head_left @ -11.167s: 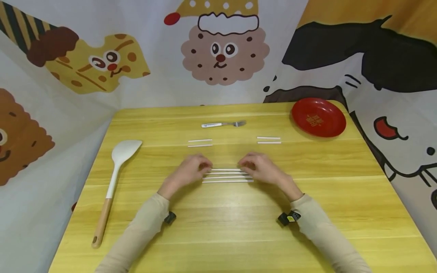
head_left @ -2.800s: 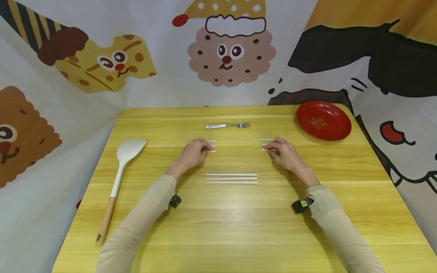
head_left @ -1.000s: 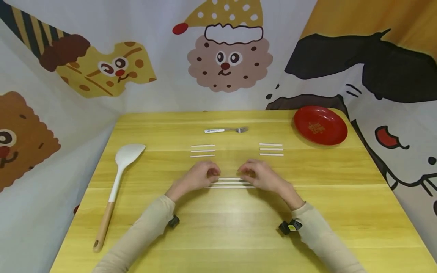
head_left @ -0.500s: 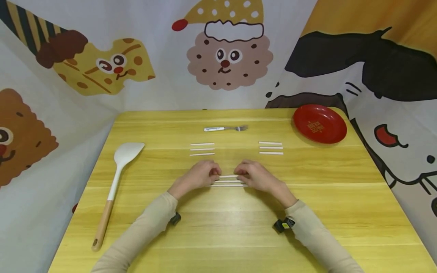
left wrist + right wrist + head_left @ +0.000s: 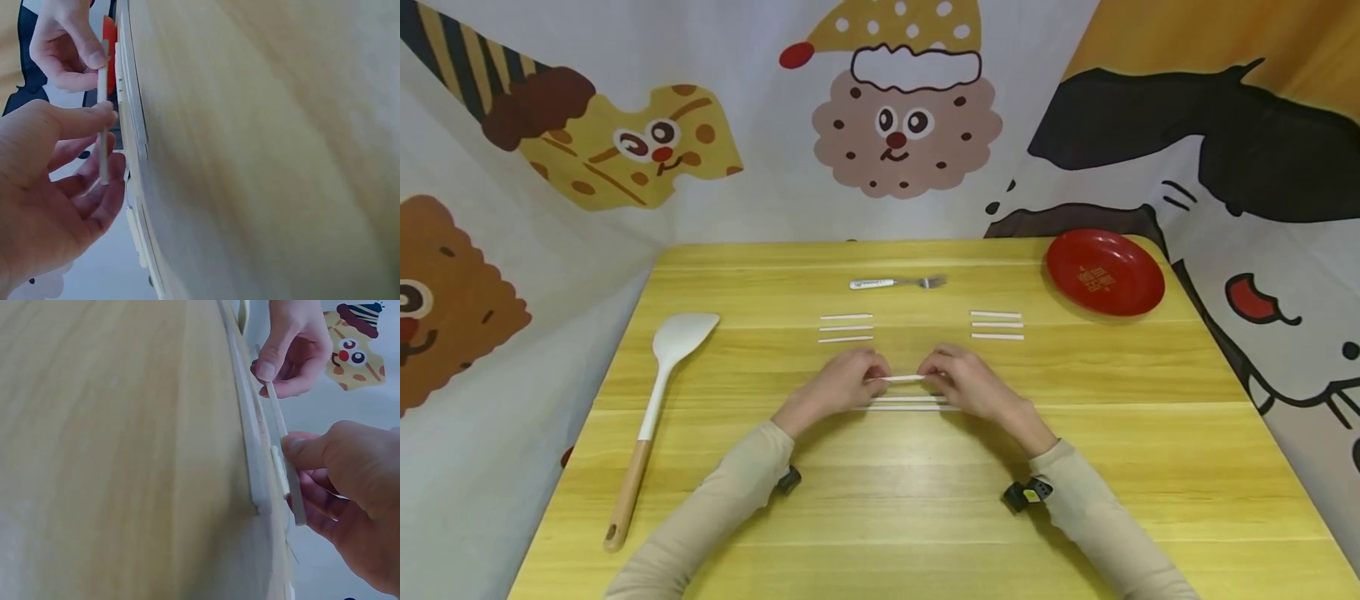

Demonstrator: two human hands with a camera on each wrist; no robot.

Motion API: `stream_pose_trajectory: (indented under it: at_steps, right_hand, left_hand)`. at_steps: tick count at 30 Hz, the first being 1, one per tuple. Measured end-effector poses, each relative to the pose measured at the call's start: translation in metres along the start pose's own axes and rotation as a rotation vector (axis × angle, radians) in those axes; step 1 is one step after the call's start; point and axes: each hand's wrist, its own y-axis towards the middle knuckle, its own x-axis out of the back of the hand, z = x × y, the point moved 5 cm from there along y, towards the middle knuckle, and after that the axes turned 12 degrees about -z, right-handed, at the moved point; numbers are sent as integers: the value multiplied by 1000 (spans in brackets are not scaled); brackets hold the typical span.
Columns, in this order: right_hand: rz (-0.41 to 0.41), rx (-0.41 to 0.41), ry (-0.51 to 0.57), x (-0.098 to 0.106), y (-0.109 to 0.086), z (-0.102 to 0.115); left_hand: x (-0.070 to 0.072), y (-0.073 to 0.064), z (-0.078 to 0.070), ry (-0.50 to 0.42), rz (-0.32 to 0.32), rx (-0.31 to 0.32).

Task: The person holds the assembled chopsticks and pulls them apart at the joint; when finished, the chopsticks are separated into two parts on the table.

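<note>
Near the centre of the head view, the left hand [image 5: 842, 381] and right hand [image 5: 967, 383] each pinch a white stick [image 5: 904, 378] between thumb and fingers, leaving a short span bare between them. Both wrist views show it raised off the wooden table [image 5: 917, 508]. Handling it well likely calls for matched grips and level wrists, so that any force falls mid-span. Knuckles should clear the two long sticks [image 5: 910, 398] just below it in the frame, and the short white pieces [image 5: 846, 328] lying higher up, left and right of centre.
</note>
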Motion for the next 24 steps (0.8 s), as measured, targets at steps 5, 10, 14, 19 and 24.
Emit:
stream_pose_trajectory:
  at_steps: [5,10,14,19,24]
  right_hand:
    - [-39,13,-10,8,2,2]
    - [-46,-10,16,15,4,5]
    - [-71,-23,60,21,6,9]
    - [-113,3,96,25,10,14]
    - [-171,94,136,26,14,22]
  left_hand:
    - [5,1,-5,-23,-56,-43]
    - [9,1,-10,-50,-78,-65]
    - [13,1,-16,-59,-98,-75]
    - [19,0,-25,-62,-140,-113]
    - [22,-1,-33,-14,-211,-182]
